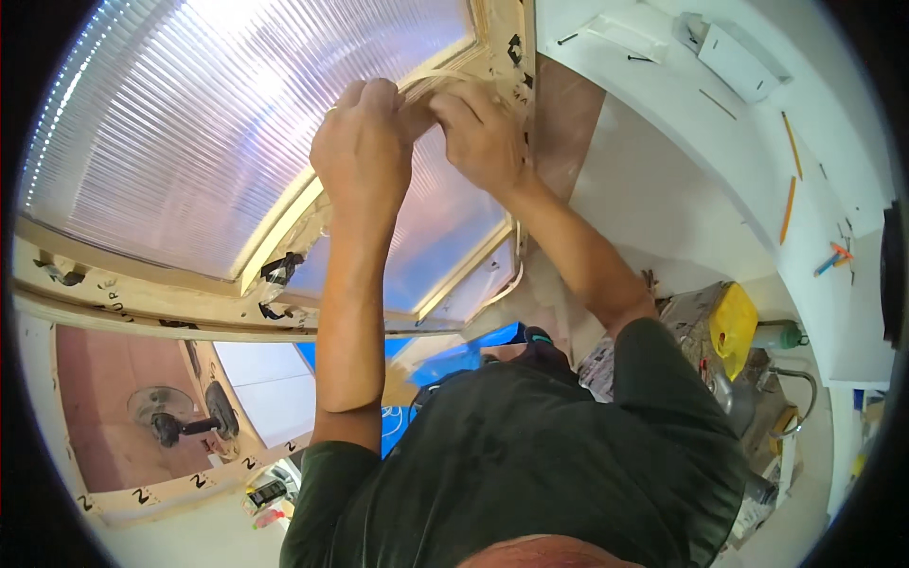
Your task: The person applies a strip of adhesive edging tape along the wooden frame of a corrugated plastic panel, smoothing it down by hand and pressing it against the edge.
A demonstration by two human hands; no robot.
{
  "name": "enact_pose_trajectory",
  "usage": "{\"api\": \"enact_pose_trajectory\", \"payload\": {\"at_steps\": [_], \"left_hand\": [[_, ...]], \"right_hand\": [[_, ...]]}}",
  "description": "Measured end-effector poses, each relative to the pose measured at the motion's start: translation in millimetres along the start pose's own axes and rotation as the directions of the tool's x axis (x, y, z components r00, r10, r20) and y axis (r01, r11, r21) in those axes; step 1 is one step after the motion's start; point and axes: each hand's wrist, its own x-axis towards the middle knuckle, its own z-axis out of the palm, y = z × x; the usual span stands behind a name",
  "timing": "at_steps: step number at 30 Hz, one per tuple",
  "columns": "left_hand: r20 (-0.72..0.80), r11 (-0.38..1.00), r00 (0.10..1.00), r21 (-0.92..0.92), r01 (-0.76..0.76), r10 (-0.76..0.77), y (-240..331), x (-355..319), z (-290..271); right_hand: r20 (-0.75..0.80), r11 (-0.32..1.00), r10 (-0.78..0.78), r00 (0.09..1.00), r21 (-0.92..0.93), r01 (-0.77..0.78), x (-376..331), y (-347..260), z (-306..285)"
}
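Observation:
Both of my hands are raised in front of a wooden frame (500, 43) that holds ribbed translucent panels (180, 123). My left hand (363, 142) is closed, its fingers curled away so that the tips are hidden. Close beside it, my right hand (481, 137) is also closed, with bent fingers. A thin pale strip (443, 73) arches above the fingers and runs between the two hands, which seem to pinch it. Further down, a similar curved pale strip (507, 289) hangs by the frame's lower corner; whether it is the same piece I cannot tell.
Black tape scraps (281, 269) cling to the frame. Along the white surface at right lie pencils (788, 210), screws and an orange-and-blue tool (833, 258). A yellow plastic container (733, 329) stands by a faucet (805, 402). At lower left is a fan (170, 417).

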Motion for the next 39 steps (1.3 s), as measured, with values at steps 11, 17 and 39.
{"api": "enact_pose_trajectory", "payload": {"at_steps": [11, 17, 39], "left_hand": [[-0.039, 1.000, 0.999, -0.025, -0.006, 0.005, -3, -2, 6], [-0.028, 0.999, 1.000, -0.031, -0.008, 0.007, -3, -3, 5], [-0.121, 0.992, 0.992, -0.115, -0.048, 0.034, -3, -5, 9]], "right_hand": [[0.136, 0.982, 0.182, 0.974, 0.033, -0.188, 8, -6, -12], [0.241, 0.984, -0.006, 0.970, -0.174, 0.050, 29, 4, -19], [0.445, 0.849, 0.460, 0.768, 0.032, -0.528, -81, -12, -78]]}}
